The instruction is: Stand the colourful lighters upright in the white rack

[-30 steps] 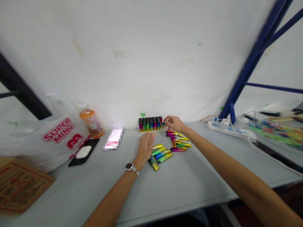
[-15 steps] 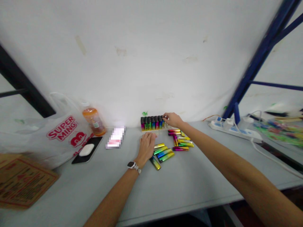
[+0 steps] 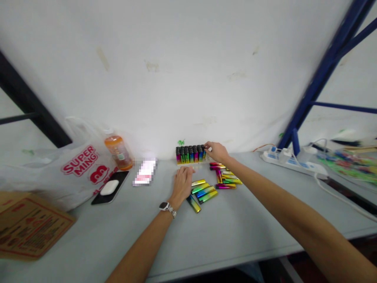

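Observation:
Shiny multicoloured lighters (image 3: pixel 189 157) with black tops stand upright in rows in a clear tray (image 3: pixel 208 160) against the wall. At the right end of these rows, my right hand (image 3: pixel 217 151) pinches the black top of a lighter (image 3: pixel 204 154); its fingers partly hide it. My left hand (image 3: pixel 182 184) lies on the table in front of the tray, fingers stretched forward and nothing visible in them. Several loose lighters (image 3: pixel 206 192) lie just right of the left hand. Another loose group of lighters (image 3: pixel 230 181) lies below my right wrist.
A white plastic bag (image 3: pixel 55 177), an orange drink bottle (image 3: pixel 119 151), a cardboard box (image 3: pixel 35 228), a dark phone (image 3: pixel 118 188) with a white case (image 3: pixel 109 187) on it and a blurred-out screen (image 3: pixel 145 171) are at left. A power strip (image 3: pixel 294 163) with cables lies right.
The view has shifted very slightly. Both hands keep nearly the same place, the right one still at the right end of the upright lighters.

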`<control>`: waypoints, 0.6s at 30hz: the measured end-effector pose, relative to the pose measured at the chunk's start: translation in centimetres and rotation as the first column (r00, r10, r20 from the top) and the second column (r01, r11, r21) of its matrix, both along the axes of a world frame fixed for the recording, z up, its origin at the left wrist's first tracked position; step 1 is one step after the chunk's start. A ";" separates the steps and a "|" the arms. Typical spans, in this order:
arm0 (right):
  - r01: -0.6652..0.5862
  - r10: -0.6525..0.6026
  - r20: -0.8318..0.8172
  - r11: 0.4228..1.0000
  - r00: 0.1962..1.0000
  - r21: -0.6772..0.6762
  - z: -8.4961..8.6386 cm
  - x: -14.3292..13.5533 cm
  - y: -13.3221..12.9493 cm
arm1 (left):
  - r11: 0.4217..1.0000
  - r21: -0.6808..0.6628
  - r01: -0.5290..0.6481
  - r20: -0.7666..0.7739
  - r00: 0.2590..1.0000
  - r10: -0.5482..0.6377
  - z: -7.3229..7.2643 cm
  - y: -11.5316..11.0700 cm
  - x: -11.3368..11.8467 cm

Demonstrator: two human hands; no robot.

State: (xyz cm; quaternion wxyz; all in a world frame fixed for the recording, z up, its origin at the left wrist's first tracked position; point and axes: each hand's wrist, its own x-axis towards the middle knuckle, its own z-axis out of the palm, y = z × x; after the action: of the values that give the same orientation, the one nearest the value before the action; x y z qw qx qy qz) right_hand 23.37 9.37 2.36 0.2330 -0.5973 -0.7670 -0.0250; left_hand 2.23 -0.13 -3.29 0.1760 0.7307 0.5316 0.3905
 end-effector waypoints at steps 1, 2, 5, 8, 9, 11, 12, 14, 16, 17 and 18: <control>0.017 -0.017 -0.011 1.000 1.000 0.016 -0.3 -0.1 -0.2 | 1.000 0.002 0.003 0.000 1.000 -0.003 0.0 0.0 0.0; 0.030 -0.030 -0.020 0.999 0.999 0.028 -0.7 -0.2 -0.3 | 1.000 0.006 0.006 0.001 1.000 -0.006 0.0 0.1 0.0; 0.024 -0.024 -0.020 0.999 1.000 0.035 -1.6 -0.4 -0.9 | 1.000 0.026 0.002 0.012 1.000 -0.002 -0.2 0.2 -0.1; 0.019 -0.019 0.007 1.000 1.000 0.019 -2.4 -0.6 -1.5 | 0.999 0.034 -0.014 0.044 0.999 0.013 -0.5 0.5 -0.2; 0.025 -0.025 0.014 1.000 1.000 0.013 -2.6 -0.6 -1.7 | 0.999 0.031 -0.020 0.061 0.998 0.019 -0.6 0.6 -0.2; 0.030 -0.030 0.027 1.000 0.999 0.003 -2.9 -0.5 -2.0 | 0.999 0.025 -0.036 0.104 0.994 0.034 -0.7 0.8 -0.4; 0.027 -0.027 0.033 1.000 0.999 -0.002 -3.1 -0.5 -2.2 | 0.999 0.023 -0.045 0.129 0.991 0.041 -0.8 0.9 -0.4; 0.018 -0.018 0.035 1.000 0.999 -0.003 -3.2 -0.3 -2.6 | 0.998 0.013 -0.061 0.189 0.980 0.058 -0.8 1.2 -0.6; 0.018 -0.018 0.010 1.000 1.000 0.013 -3.3 -0.4 -3.1 | 0.996 -0.019 -0.085 0.259 0.962 0.087 -0.9 1.4 -0.8; 0.022 -0.022 -0.014 0.999 1.000 0.027 -3.3 -0.6 -3.5 | 0.994 -0.045 -0.101 0.296 0.949 0.110 -0.9 1.5 -0.9; 0.027 -0.025 -0.042 0.999 0.999 0.045 -3.3 -0.9 -3.9 | 0.990 -0.073 -0.117 0.335 0.932 0.135 -0.9 1.7 -1.0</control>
State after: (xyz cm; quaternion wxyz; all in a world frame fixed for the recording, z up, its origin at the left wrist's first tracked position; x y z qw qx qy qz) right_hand 22.51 5.43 -0.95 0.2621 -0.6021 -0.7535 -0.0330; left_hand 1.22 1.54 -4.23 0.2584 0.6121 0.5488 0.5073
